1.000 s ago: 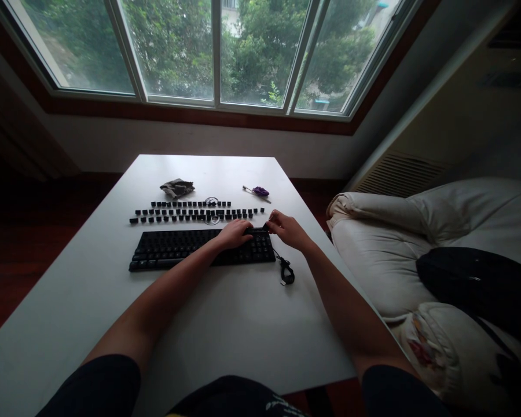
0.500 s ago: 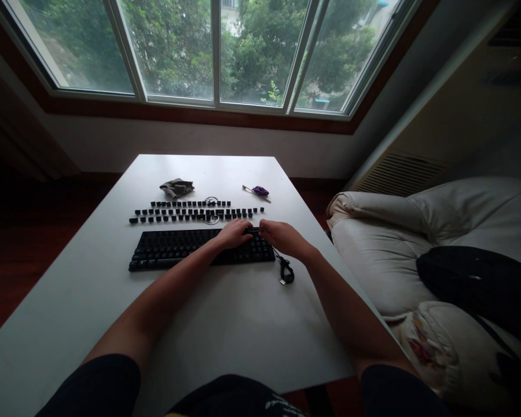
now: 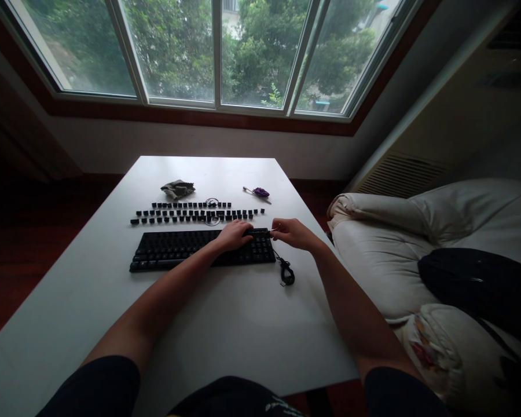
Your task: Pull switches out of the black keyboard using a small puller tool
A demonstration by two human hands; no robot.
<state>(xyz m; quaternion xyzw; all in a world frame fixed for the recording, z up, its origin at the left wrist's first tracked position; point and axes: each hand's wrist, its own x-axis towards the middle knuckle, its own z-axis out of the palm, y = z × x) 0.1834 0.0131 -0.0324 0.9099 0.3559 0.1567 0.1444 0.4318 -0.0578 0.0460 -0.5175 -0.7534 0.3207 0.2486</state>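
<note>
A black keyboard (image 3: 178,249) lies on the white table (image 3: 226,324). My left hand (image 3: 235,234) rests on its right part, fingers curled over the top edge, pressing it down. My right hand (image 3: 292,233) hovers just past the keyboard's right end, its fingers pinched on a small thin thing I cannot make out. Two rows of loose black keycaps (image 3: 191,213) lie beyond the keyboard. The keyboard's coiled cable (image 3: 285,271) lies by its right end.
A crumpled grey cloth (image 3: 178,187) and a purple-handled tool (image 3: 257,193) lie further back on the table. Wire rings (image 3: 212,202) sit among the keycaps. A white cushioned seat (image 3: 399,255) with a black bag (image 3: 481,289) stands to the right. Windows fill the far wall.
My right hand went in over the keyboard's right end, then drew back to the right with its fingers pinched. My left hand stayed on the keyboard.
</note>
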